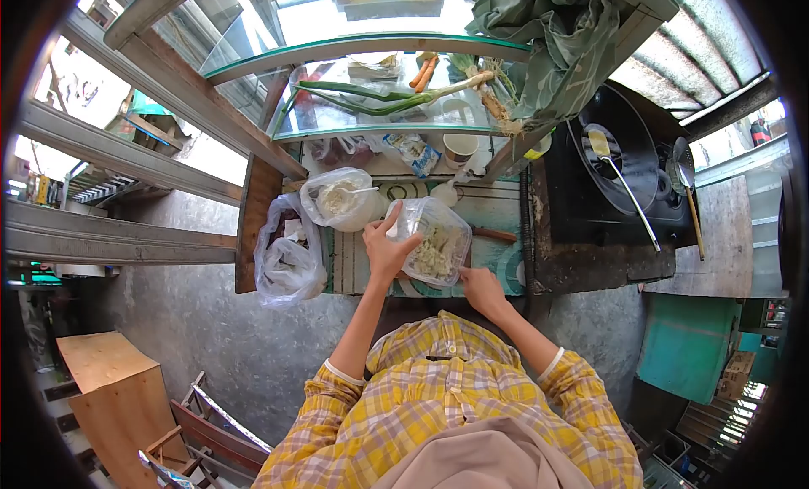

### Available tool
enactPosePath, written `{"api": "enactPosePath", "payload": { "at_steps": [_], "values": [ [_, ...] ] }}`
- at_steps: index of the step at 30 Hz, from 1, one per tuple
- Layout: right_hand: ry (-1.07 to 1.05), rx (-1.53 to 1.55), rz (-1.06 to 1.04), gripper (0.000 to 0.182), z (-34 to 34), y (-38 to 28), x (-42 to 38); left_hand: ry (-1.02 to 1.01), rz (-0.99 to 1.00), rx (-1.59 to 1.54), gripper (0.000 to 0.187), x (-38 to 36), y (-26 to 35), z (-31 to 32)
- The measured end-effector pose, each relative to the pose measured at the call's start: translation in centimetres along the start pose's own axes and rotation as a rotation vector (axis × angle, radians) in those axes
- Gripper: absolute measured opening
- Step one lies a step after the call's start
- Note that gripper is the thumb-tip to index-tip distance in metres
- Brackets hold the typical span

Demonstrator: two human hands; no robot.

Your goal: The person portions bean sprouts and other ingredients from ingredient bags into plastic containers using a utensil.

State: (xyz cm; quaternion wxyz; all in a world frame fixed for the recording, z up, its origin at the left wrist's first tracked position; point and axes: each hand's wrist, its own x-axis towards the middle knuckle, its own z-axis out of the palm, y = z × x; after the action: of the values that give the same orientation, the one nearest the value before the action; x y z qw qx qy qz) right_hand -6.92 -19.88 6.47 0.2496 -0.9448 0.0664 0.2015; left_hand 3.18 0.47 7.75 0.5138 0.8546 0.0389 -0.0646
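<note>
A clear plastic container (459,228) with finely chopped pale-green vegetable (436,251) in it stands tilted on the patterned tabletop. My left hand (389,251) grips its left side, index finger stretched along the edge and thumb over the rim. At the lower right corner, my right hand (483,288) has its fingers closed on the same container. Left of it sits a bag of white flour-like powder (341,201) with a white spoon handle (364,190) sticking out. A brown-handled knife (495,234), its blade hidden, lies to the right behind the container.
A plastic bag (291,265) rests at the table's left end. Behind are a paper cup (460,149) and a blue-white packet (413,154). Spring onions (362,101) and carrots (425,72) lie on the glass shelf. On the right, a black wok (619,147) holds a spatula (624,181).
</note>
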Motion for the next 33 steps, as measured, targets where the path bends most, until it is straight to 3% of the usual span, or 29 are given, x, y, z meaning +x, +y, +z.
{"api": "enactPosePath", "payload": {
  "at_steps": [6, 9, 15, 18, 22, 27, 33],
  "values": [
    [0.077, -0.097, -0.067, 0.024, -3.7, -1.3, -3.1, -0.021, -0.017, -0.035, 0.070, 0.3, -0.4, -0.2],
    [0.102, -0.195, -0.121, 0.023, -0.8, -0.2, -1.5, -0.057, -0.021, -0.051, 0.070, 0.5, 0.2, -0.2],
    [0.115, -0.277, -0.055, 0.023, -2.9, -0.2, 2.7, -0.091, 0.010, -0.050, 0.071, 0.6, 0.3, -0.5],
    [0.288, -0.230, -0.142, 0.017, -2.8, -0.6, 3.0, -0.064, -0.006, -0.062, 0.071, 0.3, 0.0, -0.1],
    [0.185, -0.265, -0.214, 0.018, -0.9, -0.4, 0.3, -0.036, -0.001, -0.087, 0.071, 0.6, -0.8, -0.4],
    [0.195, -0.269, -0.223, 0.017, -6.8, -1.7, -1.7, -0.041, -0.006, -0.083, 0.070, 0.8, -0.9, -0.4],
    [0.329, -0.294, -0.187, 0.019, -1.0, 0.8, 1.8, -0.069, 0.008, -0.060, 0.071, 0.7, -0.6, -0.5]
  ]
}}
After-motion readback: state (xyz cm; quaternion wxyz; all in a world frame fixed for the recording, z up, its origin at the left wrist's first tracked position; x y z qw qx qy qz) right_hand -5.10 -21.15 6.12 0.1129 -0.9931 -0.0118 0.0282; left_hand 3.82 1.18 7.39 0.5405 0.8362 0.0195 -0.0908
